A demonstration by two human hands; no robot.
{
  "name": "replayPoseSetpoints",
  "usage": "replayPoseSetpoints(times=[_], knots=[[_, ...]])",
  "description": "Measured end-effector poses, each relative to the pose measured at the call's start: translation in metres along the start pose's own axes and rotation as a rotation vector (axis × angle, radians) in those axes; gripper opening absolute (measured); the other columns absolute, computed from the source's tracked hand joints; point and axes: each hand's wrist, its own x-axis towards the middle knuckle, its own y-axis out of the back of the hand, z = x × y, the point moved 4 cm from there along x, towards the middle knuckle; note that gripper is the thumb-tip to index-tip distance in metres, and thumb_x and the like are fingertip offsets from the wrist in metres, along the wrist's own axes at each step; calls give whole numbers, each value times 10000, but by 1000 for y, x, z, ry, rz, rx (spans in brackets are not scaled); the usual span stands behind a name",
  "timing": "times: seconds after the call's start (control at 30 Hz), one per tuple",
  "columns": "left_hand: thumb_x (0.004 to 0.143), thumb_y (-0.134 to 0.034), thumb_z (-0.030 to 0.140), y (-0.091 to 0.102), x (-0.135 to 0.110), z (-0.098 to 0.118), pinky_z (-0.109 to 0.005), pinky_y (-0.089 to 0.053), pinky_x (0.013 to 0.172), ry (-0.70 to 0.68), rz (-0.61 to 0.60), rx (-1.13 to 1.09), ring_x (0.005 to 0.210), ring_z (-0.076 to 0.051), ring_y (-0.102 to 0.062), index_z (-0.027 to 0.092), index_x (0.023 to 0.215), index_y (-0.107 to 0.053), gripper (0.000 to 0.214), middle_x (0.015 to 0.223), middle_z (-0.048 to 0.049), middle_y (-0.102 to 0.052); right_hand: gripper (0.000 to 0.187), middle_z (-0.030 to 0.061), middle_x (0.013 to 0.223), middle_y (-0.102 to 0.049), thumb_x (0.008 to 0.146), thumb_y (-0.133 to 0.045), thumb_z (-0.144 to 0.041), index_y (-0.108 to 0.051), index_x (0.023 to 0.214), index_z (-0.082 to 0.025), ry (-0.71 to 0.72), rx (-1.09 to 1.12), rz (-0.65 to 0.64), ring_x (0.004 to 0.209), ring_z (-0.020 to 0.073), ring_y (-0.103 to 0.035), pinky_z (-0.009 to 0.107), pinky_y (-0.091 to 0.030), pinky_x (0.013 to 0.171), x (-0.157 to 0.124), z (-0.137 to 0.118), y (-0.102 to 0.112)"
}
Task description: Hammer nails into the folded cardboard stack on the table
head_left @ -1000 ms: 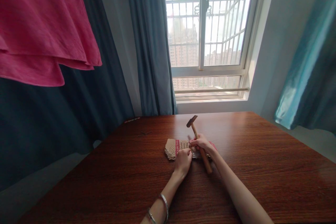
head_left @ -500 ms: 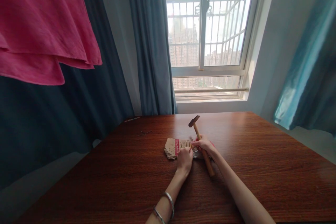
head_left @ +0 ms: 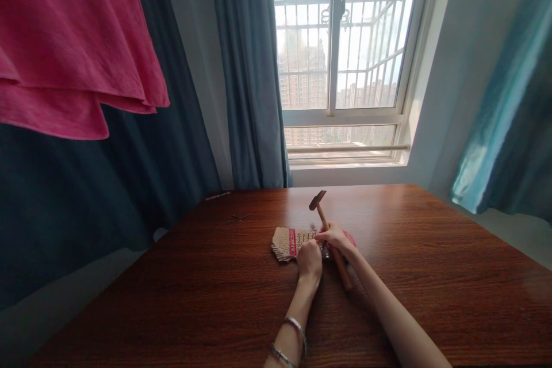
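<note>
What looks like a folding fan (head_left: pixel 283 241) lies on the brown table, with beige slats pierced by small dots and a red patterned band. Its left edge shows a layered pile of slat tips; a pinkish-red part shows beyond my right hand. My left hand (head_left: pixel 309 259) is closed at the fan's near side, and what its fingers pinch is hidden. A hammer (head_left: pixel 341 269) with a wooden handle and a dark metal head is in my right hand (head_left: pixel 334 237), head tilted up and away. The right fingertips come close to the left ones over the fan.
Small thin dark pieces (head_left: pixel 238 218) lie on the table (head_left: pixel 207 299) to the left of the fan. A small row of roundish items (head_left: pixel 218 195) sits at the far left edge. Beyond stand a blue curtain (head_left: pixel 254 98) and a barred window; a pink cloth (head_left: pixel 77 46) hangs upper left.
My left hand and forearm have shifted a little to the right along the fan. My right hand stays nearly in place with the hammer.
</note>
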Motion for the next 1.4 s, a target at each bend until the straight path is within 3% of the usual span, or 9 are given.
replayPoseSetpoints(times=[0.3,0.57,1.13,1.4], knots=[[881,-350,270,3,4,5,-252,-444,671,-9,-29,-1,813,-202,-624,136,933,-648,331,848,-133,-663,152,-28,482,-543,526,-667,-163,-532,585,-132,30,19,54,364,52,-442,154,-337,323,10,13,5],[883,-312,221,-3,15,7,-270,-451,685,-5,10,-16,805,-213,-627,124,900,-659,361,831,-144,-663,169,-28,464,-535,498,-683,-155,-526,555,-126,51,29,39,362,46,-428,152,-313,322,23,7,8],[865,-362,341,0,18,11,-287,-439,665,141,54,-79,818,-226,-615,184,907,-671,349,857,-116,-665,196,-40,471,-530,517,-685,-180,-518,604,-128,33,42,13,366,43,-428,148,-323,322,23,12,11],[856,-381,350,0,20,13,-284,-437,659,123,56,-90,815,-226,-614,184,878,-677,340,840,-115,-665,173,-49,430,-506,529,-672,-162,-523,610,-127,3,61,2,345,42,-418,145,-322,305,22,12,12]])
